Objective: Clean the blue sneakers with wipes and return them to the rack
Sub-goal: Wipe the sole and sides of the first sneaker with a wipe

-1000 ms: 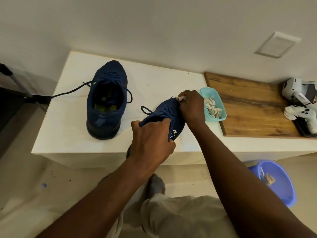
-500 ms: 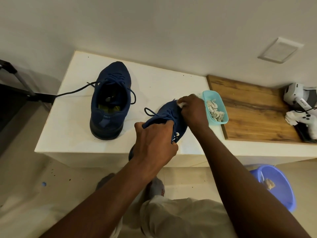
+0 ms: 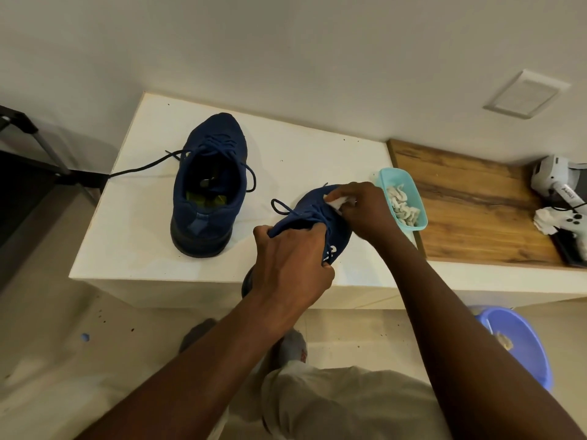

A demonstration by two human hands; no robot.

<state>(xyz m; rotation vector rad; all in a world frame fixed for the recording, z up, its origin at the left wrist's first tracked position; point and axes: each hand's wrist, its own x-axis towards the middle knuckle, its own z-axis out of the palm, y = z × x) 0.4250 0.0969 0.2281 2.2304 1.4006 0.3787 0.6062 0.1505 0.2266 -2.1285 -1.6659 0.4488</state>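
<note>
One blue sneaker stands upright on the white tabletop, toe pointing to the wall. The second blue sneaker is lifted at the table's front edge. My left hand grips it around the collar and heel, which hides most of the shoe's rear. My right hand pinches a white wipe against the sneaker's toe area. A small teal tub with crumpled wipes sits just right of my right hand.
A wooden board lies right of the tub, with a white device, a game controller and a crumpled tissue at its far end. A blue bucket stands on the floor below. A dark metal frame is at the left.
My right hand with the wipe has shifted slightly across the toe of the held sneaker. The left hand keeps its grip, and the other sneaker has stayed put.
</note>
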